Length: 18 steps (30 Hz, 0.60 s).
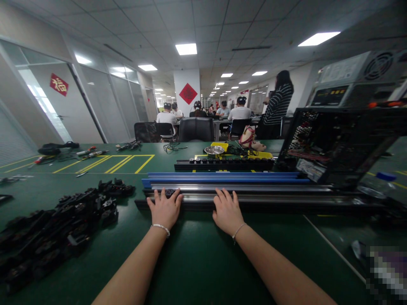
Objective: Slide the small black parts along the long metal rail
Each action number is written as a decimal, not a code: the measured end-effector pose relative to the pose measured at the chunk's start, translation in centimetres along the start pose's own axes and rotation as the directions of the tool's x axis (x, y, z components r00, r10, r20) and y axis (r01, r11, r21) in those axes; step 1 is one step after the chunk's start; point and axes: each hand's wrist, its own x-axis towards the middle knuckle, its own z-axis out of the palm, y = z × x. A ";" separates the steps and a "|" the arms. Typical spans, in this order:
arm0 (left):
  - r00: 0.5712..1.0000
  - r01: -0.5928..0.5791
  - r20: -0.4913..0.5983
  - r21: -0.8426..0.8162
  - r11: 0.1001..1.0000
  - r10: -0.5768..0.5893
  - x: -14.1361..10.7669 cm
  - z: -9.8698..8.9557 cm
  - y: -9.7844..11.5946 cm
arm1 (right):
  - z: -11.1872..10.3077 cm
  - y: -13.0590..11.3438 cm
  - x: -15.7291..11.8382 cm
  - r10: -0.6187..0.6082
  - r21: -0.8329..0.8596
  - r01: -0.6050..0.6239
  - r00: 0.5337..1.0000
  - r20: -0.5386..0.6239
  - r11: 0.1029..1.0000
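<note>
Long metal rails lie side by side across the green table in front of me. The nearest is a dark rail point(273, 206) with a shiny groove, and a blue rail point(229, 178) lies at the back of the group. My left hand point(165, 209) rests with spread fingers on the left part of the near rails. A small black part point(170, 192) sits in the rail by its fingertips. Farther right, my right hand point(227, 211) lies with fingers apart, its tips on the near rail. Neither hand grasps anything.
Many black parts point(57, 233) are heaped on the left. Behind the rails stand a black strip with small parts point(222, 164), a metal bowl point(214, 150) and yellow trays point(260, 156). An opened computer case point(333, 144) blocks the right. People sit beyond the table; one person stands.
</note>
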 end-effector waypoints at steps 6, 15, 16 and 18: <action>1.000 0.018 -0.005 0.011 1.000 -0.018 0.2 0.0 -0.3 | 0.1 0.0 0.0 -0.004 0.005 0.004 1.000 -0.013 1.000; 0.999 0.017 -0.039 0.000 1.000 -0.017 0.3 0.5 -0.7 | 0.2 0.1 0.0 -0.003 0.007 0.003 1.000 -0.019 1.000; 0.999 0.019 -0.034 -0.002 1.000 -0.019 0.3 0.4 -0.7 | 0.2 0.1 0.0 -0.001 0.006 0.001 1.000 -0.016 1.000; 0.999 0.023 -0.025 -0.004 1.000 -0.023 0.3 0.3 -0.7 | 0.2 0.1 0.0 0.001 0.005 -0.001 1.000 -0.014 1.000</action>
